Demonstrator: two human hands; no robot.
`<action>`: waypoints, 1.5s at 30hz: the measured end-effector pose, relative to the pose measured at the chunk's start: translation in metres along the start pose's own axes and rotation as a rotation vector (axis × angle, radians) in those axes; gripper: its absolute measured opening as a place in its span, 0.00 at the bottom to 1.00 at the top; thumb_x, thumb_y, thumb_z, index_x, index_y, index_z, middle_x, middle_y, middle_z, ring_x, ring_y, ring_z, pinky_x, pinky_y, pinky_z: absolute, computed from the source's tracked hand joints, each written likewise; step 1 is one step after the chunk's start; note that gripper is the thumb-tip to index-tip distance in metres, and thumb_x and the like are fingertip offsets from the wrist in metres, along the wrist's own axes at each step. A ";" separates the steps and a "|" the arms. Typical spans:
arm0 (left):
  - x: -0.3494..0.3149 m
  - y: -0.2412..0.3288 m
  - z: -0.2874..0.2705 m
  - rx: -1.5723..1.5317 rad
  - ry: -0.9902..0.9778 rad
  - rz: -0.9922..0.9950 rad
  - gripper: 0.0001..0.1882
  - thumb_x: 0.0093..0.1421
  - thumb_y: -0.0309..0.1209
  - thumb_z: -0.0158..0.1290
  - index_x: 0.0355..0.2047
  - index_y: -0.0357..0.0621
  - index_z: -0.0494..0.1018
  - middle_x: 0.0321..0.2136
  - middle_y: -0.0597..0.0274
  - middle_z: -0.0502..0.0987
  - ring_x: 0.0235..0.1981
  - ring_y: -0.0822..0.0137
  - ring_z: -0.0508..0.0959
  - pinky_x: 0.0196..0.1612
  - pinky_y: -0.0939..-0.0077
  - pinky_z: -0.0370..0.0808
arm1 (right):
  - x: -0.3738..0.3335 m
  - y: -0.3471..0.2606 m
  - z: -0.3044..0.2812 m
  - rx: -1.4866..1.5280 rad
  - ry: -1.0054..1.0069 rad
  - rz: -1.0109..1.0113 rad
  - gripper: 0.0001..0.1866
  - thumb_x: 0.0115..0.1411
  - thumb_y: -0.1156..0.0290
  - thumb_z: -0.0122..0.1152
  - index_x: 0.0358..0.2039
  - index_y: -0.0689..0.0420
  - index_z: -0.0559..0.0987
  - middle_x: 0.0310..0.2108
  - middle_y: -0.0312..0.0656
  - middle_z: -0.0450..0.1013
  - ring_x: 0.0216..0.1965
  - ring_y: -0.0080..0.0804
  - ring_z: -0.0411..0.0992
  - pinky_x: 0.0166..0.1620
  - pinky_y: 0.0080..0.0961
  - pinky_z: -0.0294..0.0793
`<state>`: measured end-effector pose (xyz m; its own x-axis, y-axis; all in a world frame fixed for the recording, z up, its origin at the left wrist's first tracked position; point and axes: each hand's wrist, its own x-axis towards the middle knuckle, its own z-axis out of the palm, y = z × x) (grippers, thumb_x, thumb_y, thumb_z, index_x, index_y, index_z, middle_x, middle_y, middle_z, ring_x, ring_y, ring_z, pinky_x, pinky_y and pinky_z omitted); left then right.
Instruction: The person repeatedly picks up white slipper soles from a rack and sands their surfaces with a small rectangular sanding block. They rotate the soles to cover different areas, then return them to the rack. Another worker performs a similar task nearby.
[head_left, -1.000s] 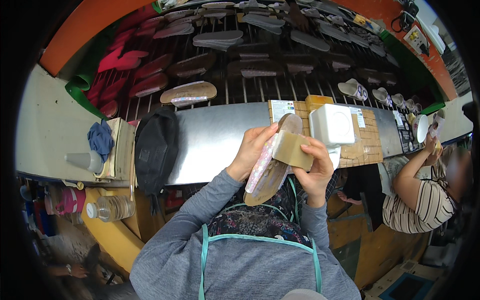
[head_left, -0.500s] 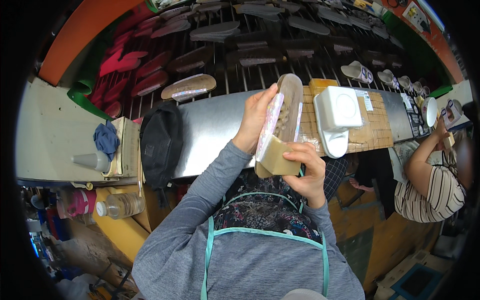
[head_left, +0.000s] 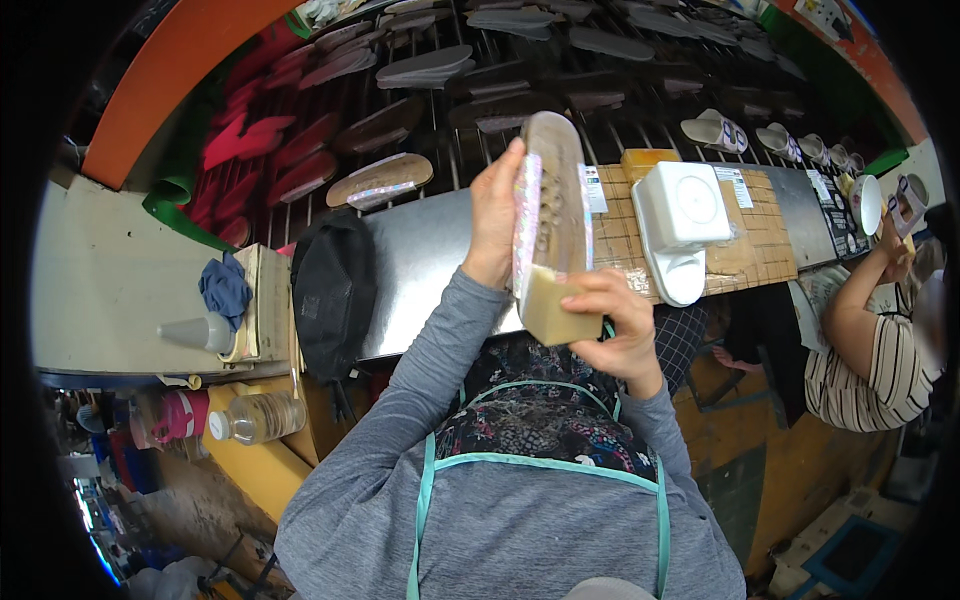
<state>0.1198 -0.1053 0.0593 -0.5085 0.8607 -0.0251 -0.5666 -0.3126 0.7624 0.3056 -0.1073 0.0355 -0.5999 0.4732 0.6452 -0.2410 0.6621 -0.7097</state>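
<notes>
Tan block (head_left: 555,308) has been sliding down the sole (head_left: 556,200) since a second ago, from across its middle to its near end, while the sole has been swinging from a slant to nearly upright. Right now the sole is hovering above the near side of the worktop (head_left: 420,262), just in front of the person's apron (head_left: 545,425), with glittery strips running along both its sides. The left hand (head_left: 492,215) is grasping it by its left edge, that grip closed. The right hand (head_left: 622,325) is clasping the block between thumb and fingers, and the block is covering the sole's near end.

To the right, a white unit (head_left: 685,205) is sitting on a brown board (head_left: 765,220), with a yellow block (head_left: 648,160) standing just behind it. Over on the left, a black bag (head_left: 333,290) is lying on the worktop, and beyond that a blue cloth (head_left: 225,288) is resting near a grey cone (head_left: 195,332). Lower down, a clear bottle (head_left: 262,418) is lying on its side. Past the worktop, more soles (head_left: 380,182) are resting on metal bars, some looking red. At far right, a co-worker in a striped top (head_left: 868,372) is holding a pale slipper (head_left: 908,205).
</notes>
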 end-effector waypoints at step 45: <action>0.015 0.009 -0.032 -0.199 0.109 0.145 0.26 0.65 0.51 0.44 0.44 0.37 0.72 0.32 0.59 0.79 0.30 0.70 0.81 0.33 0.78 0.80 | -0.029 -0.013 0.005 -0.243 0.346 0.093 0.29 0.33 0.79 0.72 0.42 0.54 0.78 0.39 0.44 0.72 0.39 0.39 0.73 0.42 0.31 0.74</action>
<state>0.0860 -0.1083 0.0448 -0.6547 0.7559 -0.0025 -0.5932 -0.5117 0.6215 0.3224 -0.1326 0.0246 -0.3092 0.6769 0.6679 0.0134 0.7054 -0.7087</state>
